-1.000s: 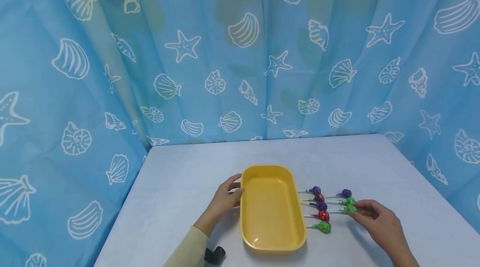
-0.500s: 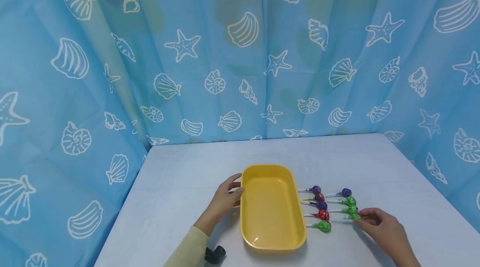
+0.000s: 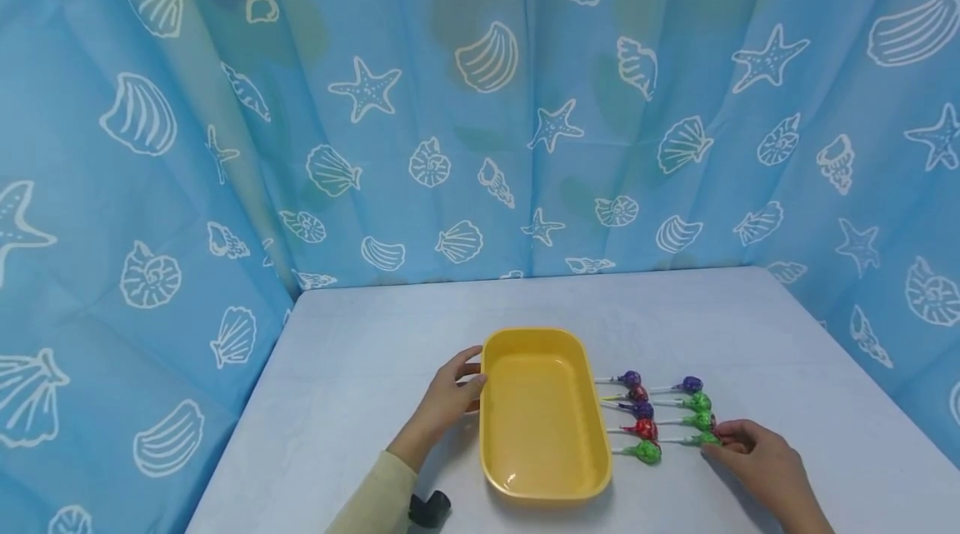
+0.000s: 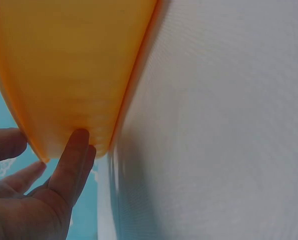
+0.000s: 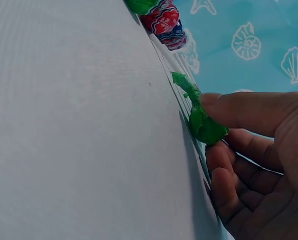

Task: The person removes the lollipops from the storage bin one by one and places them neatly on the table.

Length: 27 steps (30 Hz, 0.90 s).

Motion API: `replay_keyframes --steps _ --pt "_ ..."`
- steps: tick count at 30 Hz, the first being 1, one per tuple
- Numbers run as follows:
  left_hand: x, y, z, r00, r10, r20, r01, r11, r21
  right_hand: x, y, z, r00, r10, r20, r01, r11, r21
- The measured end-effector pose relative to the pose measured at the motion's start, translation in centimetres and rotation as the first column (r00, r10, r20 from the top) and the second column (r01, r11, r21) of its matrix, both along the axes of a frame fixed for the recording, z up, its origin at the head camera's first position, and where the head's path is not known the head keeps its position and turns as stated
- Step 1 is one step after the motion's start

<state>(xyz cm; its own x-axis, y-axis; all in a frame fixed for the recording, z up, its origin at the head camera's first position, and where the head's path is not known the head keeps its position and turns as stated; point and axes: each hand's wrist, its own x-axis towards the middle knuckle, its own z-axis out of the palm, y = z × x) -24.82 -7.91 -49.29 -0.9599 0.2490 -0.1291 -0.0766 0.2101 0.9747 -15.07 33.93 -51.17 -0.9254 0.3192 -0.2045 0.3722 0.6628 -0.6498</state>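
Observation:
A yellow tray (image 3: pixel 546 426) stands in the middle of the table in the head view. My left hand (image 3: pixel 448 392) is at its left side, the fingers (image 4: pixel 71 165) extended against the outer wall in the left wrist view. To the right of the tray, my right hand (image 3: pixel 761 455) pinches the wrapped head of a green lollipop (image 5: pixel 206 125) between thumb and fingers, low over the white cloth. This lollipop is the nearest of the outer column, beyond which lie another green lollipop (image 3: pixel 699 421), one more green and a purple lollipop (image 3: pixel 690 385). Their sticks point left.
Between tray and outer column, an inner column holds several lollipops, including a red lollipop (image 3: pixel 643 429) and a green one (image 3: pixel 647 452) nearest the front. A black object (image 3: pixel 431 509) lies by the left sleeve. A blue shell-patterned curtain (image 3: pixel 450 101) surrounds the white table (image 3: pixel 360 351).
My right hand has moved slightly toward the near side with the green lollipop, which now lies below the others in the outer column. The left hand and tray have stayed put.

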Motion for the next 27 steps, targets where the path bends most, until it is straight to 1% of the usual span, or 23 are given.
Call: replay_keyframes --steps 4,7,11,15,17,19,22,25,27 --pt "0.0 0.0 -0.1 1.0 0.0 -0.001 0.0 1.0 0.007 0.2 0.1 0.1 1.0 -0.01 -0.002 0.01 1.0 -0.014" --pt "0.0 0.0 0.0 1.0 -0.002 -0.005 0.002 1.0 0.002 0.4 0.2 0.2 1.0 -0.021 -0.023 0.021 1.0 -0.016" --pt "0.0 -0.1 0.1 1.0 -0.004 -0.011 0.004 1.0 -0.015 0.5 0.0 0.5 0.995 -0.037 -0.096 0.038 0.999 0.012" --pt "0.1 -0.3 0.1 1.0 0.003 -0.015 -0.003 1.0 -0.025 0.4 -0.9 1.0 0.98 -0.071 -0.188 0.08 0.996 0.039" --pt "0.2 -0.3 0.1 1.0 0.005 -0.02 -0.006 1.0 -0.027 0.3 -1.6 1.3 0.972 -0.074 -0.222 0.085 0.995 0.042" --pt "0.2 -0.4 0.2 0.999 0.006 -0.033 -0.008 0.999 -0.046 0.1 -2.4 1.5 0.964 -0.054 -0.261 0.069 0.997 0.047" --pt "0.2 -0.4 0.3 0.998 -0.001 -0.067 -0.005 0.996 -0.088 -0.4 -3.6 2.1 0.949 0.007 -0.314 0.013 0.998 0.063" --pt "0.1 -0.6 0.7 0.991 -0.005 -0.135 -0.016 0.988 -0.154 -1.0 -5.0 2.7 0.924 0.062 -0.376 -0.035 0.996 0.076" --pt "0.0 -0.8 0.9 0.983 0.002 -0.182 -0.041 0.977 -0.211 -1.4 -6.0 3.3 0.914 0.092 -0.396 -0.064 0.995 0.082"
